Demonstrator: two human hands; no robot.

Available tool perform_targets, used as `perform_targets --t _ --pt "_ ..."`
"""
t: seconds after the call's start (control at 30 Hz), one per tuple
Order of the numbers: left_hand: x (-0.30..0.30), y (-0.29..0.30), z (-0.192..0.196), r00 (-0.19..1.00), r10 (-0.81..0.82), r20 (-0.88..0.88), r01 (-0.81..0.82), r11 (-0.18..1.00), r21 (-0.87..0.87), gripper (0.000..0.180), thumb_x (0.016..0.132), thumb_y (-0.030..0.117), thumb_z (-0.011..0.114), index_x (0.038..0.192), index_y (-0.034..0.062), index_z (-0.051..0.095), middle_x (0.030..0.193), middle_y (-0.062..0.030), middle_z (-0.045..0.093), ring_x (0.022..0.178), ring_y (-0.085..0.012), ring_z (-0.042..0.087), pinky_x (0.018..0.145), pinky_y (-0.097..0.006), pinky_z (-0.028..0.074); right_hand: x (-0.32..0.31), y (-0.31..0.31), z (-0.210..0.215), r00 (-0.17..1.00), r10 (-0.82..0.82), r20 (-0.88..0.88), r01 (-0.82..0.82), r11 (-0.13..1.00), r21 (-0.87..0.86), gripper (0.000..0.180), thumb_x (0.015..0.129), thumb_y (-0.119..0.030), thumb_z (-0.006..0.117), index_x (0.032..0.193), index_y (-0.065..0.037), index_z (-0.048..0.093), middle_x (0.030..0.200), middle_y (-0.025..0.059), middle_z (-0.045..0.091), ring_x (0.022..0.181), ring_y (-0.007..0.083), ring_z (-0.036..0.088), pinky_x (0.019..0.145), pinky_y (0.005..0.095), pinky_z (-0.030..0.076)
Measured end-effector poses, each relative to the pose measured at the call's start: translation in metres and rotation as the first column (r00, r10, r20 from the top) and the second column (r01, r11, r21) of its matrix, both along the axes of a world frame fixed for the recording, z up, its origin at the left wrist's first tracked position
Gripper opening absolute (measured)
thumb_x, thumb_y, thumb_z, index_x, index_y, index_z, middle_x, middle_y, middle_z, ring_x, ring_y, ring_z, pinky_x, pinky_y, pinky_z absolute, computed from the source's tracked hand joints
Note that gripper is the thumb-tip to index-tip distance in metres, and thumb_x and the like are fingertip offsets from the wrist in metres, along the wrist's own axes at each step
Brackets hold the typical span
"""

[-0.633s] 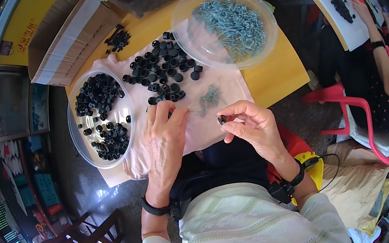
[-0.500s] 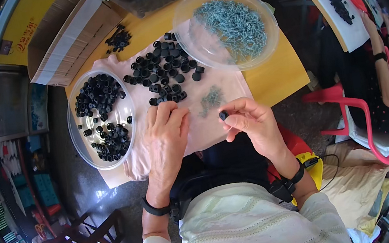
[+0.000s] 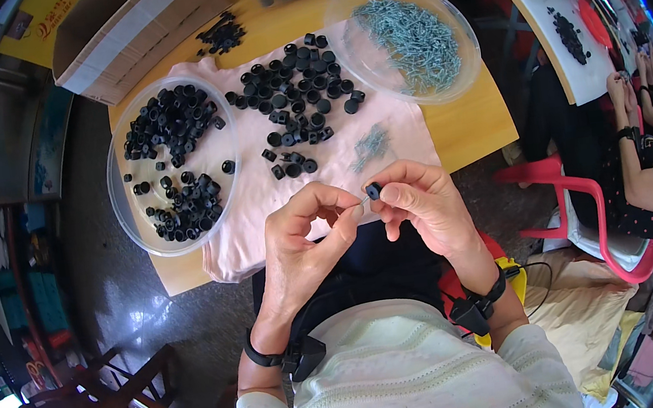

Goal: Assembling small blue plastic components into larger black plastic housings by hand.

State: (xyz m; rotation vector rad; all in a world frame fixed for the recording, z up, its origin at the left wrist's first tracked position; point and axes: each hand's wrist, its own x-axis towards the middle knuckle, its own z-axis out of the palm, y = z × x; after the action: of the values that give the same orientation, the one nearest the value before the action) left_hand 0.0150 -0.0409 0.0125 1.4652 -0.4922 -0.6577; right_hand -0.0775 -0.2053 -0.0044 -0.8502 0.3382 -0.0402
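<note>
Black rubber cap point(image 3: 373, 191) pinched in the right hand point(image 3: 423, 210) meets a screw point(image 3: 362, 200) in the left hand point(image 3: 303, 235) above the bench point(image 3: 470, 123) edge, with many loose caps point(image 3: 293, 98) apparently left.

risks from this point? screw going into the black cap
1. The left hand pinches a thin screw by its end only; it could slip or go in crooked as it meets the black cap in the right hand.
2. Both hands work off the table edge, over the lap; a dropped part may fall to the floor.
3. Loose caps lie on the pink cloth; a tug could scatter them.
</note>
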Motion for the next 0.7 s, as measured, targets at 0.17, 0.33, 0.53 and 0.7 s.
perform_targets --t 0.17,0.33,0.53,0.7 --pt "0.0 0.007 0.004 0.991 0.002 0.133 -0.014 0.996 0.09 0.009 0.079 0.001 0.065 0.087 -0.002 0.064 0.076 -0.0025 0.063 0.068 -0.0074 0.055 0.064 -0.023 0.046 -0.001 0.006 0.002 0.999 0.034 -0.011 -0.034 0.998 -0.045 0.021 0.088 -0.013 0.066 0.103 0.002 0.065 0.083 0.0067 0.066 0.071 0.0103 0.062 0.053 0.0231 0.055" --pt "0.0 0.012 0.015 0.946 -0.034 0.322 -0.021 0.986 0.165 0.009 0.076 0.0 0.065 0.085 -0.0012 0.063 0.075 -0.0053 0.062 0.066 -0.0116 0.057 0.063 -0.024 0.046 -0.002 0.01 0.004 0.998 0.059 -0.033 -0.062 0.992 -0.109 0.021 0.088 -0.013 0.066 0.103 0.002 0.065 0.084 0.0065 0.066 0.071 0.0101 0.062 0.054 0.0228 0.054" --pt "-0.002 0.01 0.019 0.72 -0.095 0.687 -0.113 0.961 0.252 0.012 0.072 -0.001 0.069 0.081 0.0009 0.06 0.075 -0.009 0.06 0.067 -0.0204 0.061 0.061 -0.029 0.048 -0.002 0.013 0.005 0.994 0.08 -0.075 -0.096 0.962 -0.254 0.02 0.087 -0.011 0.067 0.102 0.002 0.066 0.086 0.0053 0.067 0.072 0.0087 0.062 0.056 0.0219 0.054" --pt "-0.004 0.009 0.016 0.568 -0.167 0.806 -0.12 0.952 0.282 0.014 0.071 -0.001 0.07 0.082 0.002 0.061 0.076 -0.0096 0.06 0.068 -0.0224 0.061 0.06 -0.029 0.048 -0.004 0.018 0.006 0.991 0.088 -0.104 -0.115 0.947 -0.298 0.018 0.087 -0.008 0.067 0.103 0.001 0.066 0.088 0.0048 0.067 0.073 0.0086 0.062 0.058 0.0212 0.053"
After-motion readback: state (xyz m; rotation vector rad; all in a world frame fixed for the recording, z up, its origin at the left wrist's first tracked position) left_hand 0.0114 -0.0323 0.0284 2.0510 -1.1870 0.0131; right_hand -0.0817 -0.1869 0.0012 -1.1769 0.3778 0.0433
